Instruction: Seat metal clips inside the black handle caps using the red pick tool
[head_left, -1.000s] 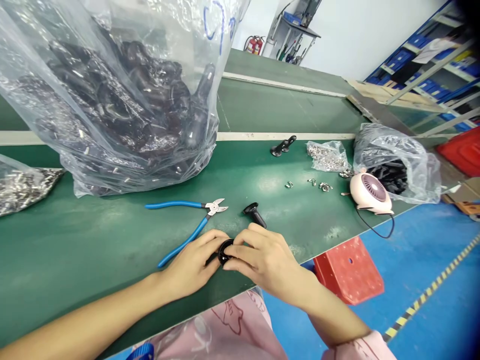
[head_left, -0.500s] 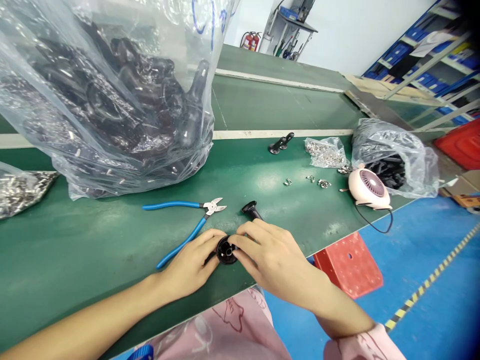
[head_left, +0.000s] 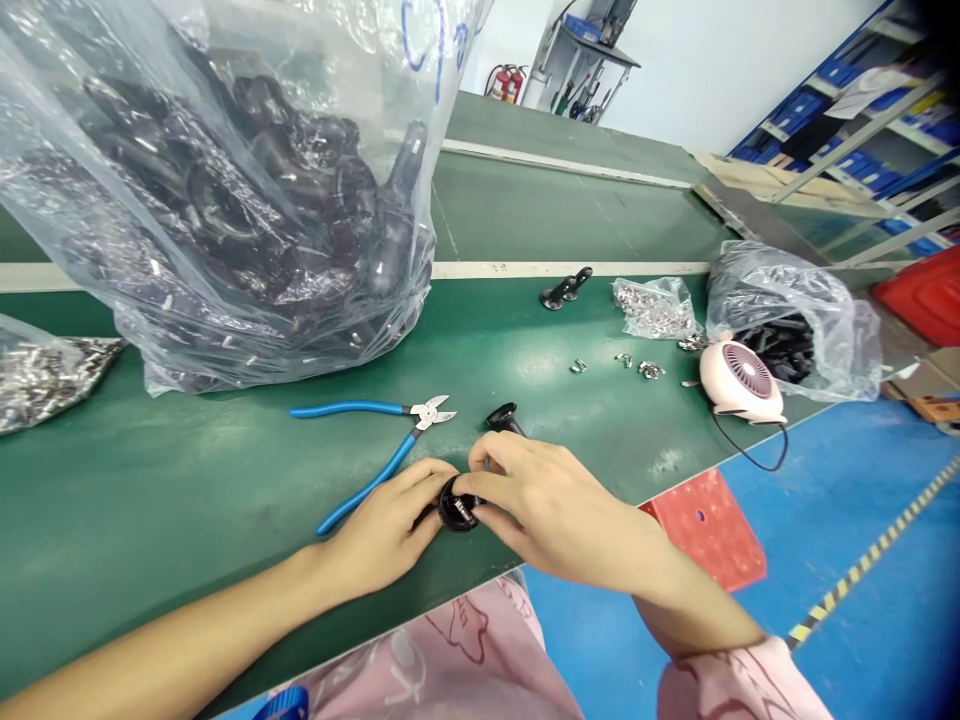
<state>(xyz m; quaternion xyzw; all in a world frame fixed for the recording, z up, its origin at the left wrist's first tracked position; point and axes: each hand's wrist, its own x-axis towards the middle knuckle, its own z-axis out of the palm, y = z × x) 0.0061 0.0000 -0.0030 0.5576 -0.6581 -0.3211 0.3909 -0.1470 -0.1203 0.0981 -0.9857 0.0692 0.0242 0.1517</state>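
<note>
Round black part (head_left: 460, 518) half out of sight between the hands

The left hand (head_left: 384, 527) hides its left side and the right hand (head_left: 544, 505) its right; whether the right fingertips pinch something small cannot be told. Behind that hand, a flared black handle (head_left: 504, 417) disappears. The large clear plastic bag (head_left: 176, 372) runs off the top and left edges, its creased film blurring the dark parts (head_left: 296, 200) inside. The left edge cuts a bag of metal pieces (head_left: 45, 385), the bottom edge a pink garment (head_left: 442, 670). The right forearm (head_left: 697, 610) covers some of a red stool (head_left: 709, 525). The loose metal pieces (head_left: 651, 370) are too small to make out.
</note>
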